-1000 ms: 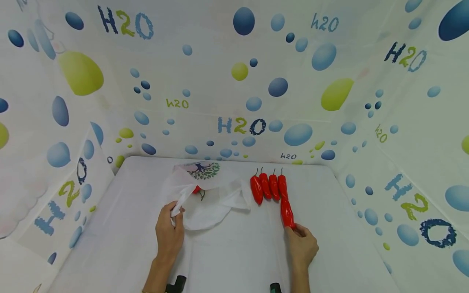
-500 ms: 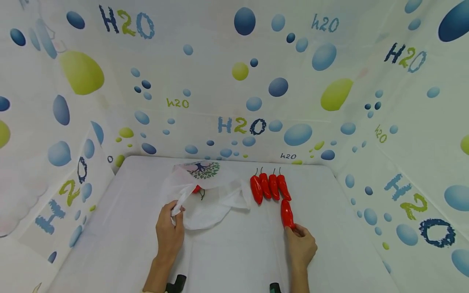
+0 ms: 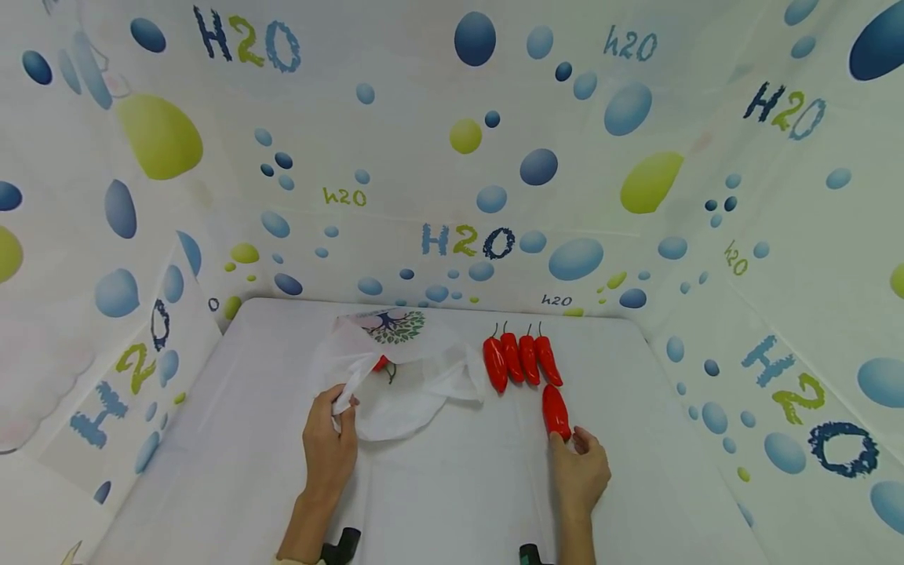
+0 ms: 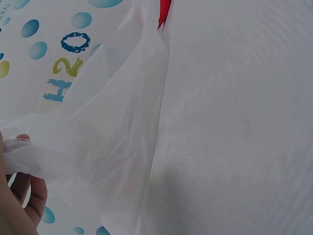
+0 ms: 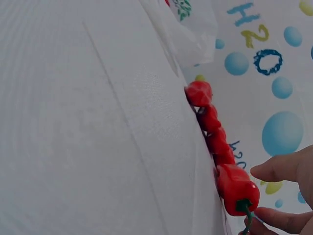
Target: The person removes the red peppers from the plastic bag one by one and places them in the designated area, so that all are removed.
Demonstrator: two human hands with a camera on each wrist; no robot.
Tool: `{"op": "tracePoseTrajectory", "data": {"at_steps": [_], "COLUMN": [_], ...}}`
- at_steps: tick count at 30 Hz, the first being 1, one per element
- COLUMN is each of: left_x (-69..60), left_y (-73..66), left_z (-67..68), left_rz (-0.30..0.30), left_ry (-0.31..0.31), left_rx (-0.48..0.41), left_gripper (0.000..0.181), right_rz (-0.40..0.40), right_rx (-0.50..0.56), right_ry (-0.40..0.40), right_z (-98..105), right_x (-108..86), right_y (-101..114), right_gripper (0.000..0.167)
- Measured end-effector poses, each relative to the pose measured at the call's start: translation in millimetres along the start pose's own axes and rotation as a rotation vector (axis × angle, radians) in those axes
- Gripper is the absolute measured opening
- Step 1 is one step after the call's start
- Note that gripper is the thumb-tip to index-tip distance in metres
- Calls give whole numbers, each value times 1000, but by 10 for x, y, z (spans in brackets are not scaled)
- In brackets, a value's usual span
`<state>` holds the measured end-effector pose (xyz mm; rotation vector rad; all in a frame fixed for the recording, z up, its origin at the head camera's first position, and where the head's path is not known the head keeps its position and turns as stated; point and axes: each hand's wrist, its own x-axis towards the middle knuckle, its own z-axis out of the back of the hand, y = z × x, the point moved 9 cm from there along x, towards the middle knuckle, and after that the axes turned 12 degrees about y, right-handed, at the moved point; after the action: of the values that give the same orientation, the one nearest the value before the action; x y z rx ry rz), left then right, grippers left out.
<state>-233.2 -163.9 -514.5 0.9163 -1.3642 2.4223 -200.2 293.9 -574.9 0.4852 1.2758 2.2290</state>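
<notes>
My left hand (image 3: 330,439) grips the edge of a thin white plastic bag (image 3: 402,420) with a tree print. Inside the bag's mouth a bit of red pepper and its green stem (image 3: 391,373) show; the rest is hidden. In the left wrist view the bag (image 4: 112,127) stretches away from the fingers. At the stem end of a red chili pepper (image 3: 555,410) lying on the table is my right hand (image 3: 581,472). Its thumb and fingers are spread around that end in the right wrist view, where the pepper (image 5: 237,188) points its green stem toward the hand.
Several red chili peppers (image 3: 528,361) lie side by side in a row beyond the nearer one, stems pointing away. The table (image 3: 452,486) has a white cover. A patterned curtain (image 3: 395,141) stands behind it and on both sides. Dark objects (image 3: 344,545) show at the front edge.
The nearer pepper was put down against the row's right-end pepper, which shifted slightly. My right fingers have since loosened from its stem end. The left hand holds the bag as before.
</notes>
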Motion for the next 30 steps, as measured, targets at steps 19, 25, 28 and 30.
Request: {"op": "tracePoseTrajectory", "data": {"at_steps": [19, 25, 28, 30], "left_x": [-4, -5, -1, -1], "left_y": [39, 33, 26, 30], "left_z": [-17, -9, 1, 1], "left_rz": [30, 24, 17, 26], "left_ry": [24, 35, 28, 29], "left_rx": [-13, -22, -24, -28], "left_gripper": [26, 25, 25, 25], "right_rz": [228, 343, 389, 403], "right_rx": [81, 102, 112, 122], "right_ry": [-110, -96, -60, -28], "right_z": [78, -24, -116, -190], "right_x": [-29, -8, -4, 1], "right_y": [478, 709, 832, 895], "right_gripper": [19, 14, 15, 15]}}
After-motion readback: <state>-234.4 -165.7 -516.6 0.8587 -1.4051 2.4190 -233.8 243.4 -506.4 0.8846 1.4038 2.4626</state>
